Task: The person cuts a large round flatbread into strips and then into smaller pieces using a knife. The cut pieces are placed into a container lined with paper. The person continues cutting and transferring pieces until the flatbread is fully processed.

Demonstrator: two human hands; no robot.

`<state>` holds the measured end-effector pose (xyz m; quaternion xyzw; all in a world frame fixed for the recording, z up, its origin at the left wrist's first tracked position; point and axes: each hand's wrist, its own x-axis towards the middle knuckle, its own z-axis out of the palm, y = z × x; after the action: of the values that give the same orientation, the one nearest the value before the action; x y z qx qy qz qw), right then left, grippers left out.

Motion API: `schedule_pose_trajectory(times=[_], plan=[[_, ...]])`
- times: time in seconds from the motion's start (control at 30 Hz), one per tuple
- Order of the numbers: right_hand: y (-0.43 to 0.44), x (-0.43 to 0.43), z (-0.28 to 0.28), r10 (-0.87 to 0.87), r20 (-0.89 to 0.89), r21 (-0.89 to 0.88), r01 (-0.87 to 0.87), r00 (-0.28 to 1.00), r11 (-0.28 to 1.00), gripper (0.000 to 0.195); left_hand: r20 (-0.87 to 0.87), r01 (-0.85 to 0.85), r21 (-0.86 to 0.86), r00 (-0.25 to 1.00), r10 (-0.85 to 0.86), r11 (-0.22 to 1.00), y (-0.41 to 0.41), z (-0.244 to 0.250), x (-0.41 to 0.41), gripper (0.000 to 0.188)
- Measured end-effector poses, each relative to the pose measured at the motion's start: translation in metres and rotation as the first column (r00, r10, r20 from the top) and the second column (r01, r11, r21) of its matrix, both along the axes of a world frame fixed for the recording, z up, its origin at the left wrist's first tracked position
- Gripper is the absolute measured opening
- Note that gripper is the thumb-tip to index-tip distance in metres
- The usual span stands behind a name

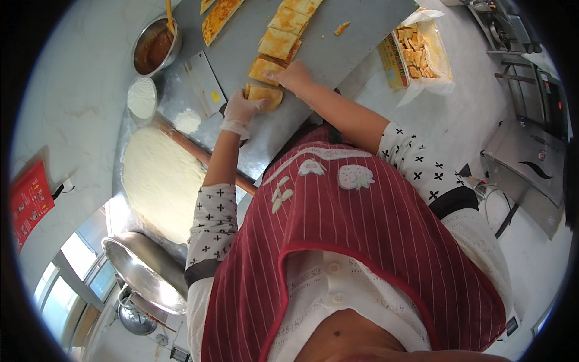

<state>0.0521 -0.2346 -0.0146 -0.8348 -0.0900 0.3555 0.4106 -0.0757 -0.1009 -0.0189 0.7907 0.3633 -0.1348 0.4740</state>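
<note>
Cut squares of browned flatbread (277,44) lie in a row on the grey metal worktop (330,45). My left hand (242,108), in a clear plastic glove, grips the nearest flatbread piece (267,97), with the thumb on top of it. My right hand (294,76), also gloved, has its fingers on the adjacent piece (263,70), a little farther from me; its fingertips are partly hidden. A metal dough scraper or cleaver with a wide blade (203,83) lies left of my left hand. Longer flatbread strips (220,20) lie at the far left of the row.
A wooden rolling pin (183,141) lies beside a large dough sheet (158,181). Flour (142,97) fills a bowl near a steel bowl of brown sauce (158,50). A lined box of cut pieces (418,54) stands at right. An empty steel basin (144,271) is tilted lower left.
</note>
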Motion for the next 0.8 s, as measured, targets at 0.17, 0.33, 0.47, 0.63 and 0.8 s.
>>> schedule_pose_trajectory(times=[0.17, 0.33, 0.47, 0.63, 0.8], plan=[[-0.016, 0.004, -0.018, -0.091, -0.193, 0.07, 0.106, 0.977, 0.992, 0.071, 0.188, -0.051, -0.413, 0.972, 0.14, 0.909, -0.009, 0.055, 0.006, 0.058], [-0.025, -0.01, 0.012, -0.294, -0.455, 0.173, 0.407, 0.841, 0.897, 0.059, 0.134, 0.03, -0.454, 0.99, 0.035, 0.891, 0.004, 0.072, 0.04, 0.057], [-0.017, -0.003, -0.02, -0.055, -0.295, 0.1, 0.088, 0.954, 0.991, 0.061, 0.091, 0.076, -0.453, 0.995, -0.039, 0.888, 0.016, 0.062, 0.04, 0.061], [-0.016, 0.003, -0.008, -0.205, -0.503, 0.2, 0.343, 0.84, 0.918, 0.066, 0.176, 0.049, -0.357, 0.984, 0.016, 0.933, 0.004, 0.06, 0.041, 0.068], [-0.013, -0.007, 0.005, -0.284, -0.474, 0.187, 0.411, 0.833, 0.892, 0.067, 0.264, -0.04, -0.203, 0.96, 0.094, 0.978, 0.003, 0.03, 0.042, 0.071]])
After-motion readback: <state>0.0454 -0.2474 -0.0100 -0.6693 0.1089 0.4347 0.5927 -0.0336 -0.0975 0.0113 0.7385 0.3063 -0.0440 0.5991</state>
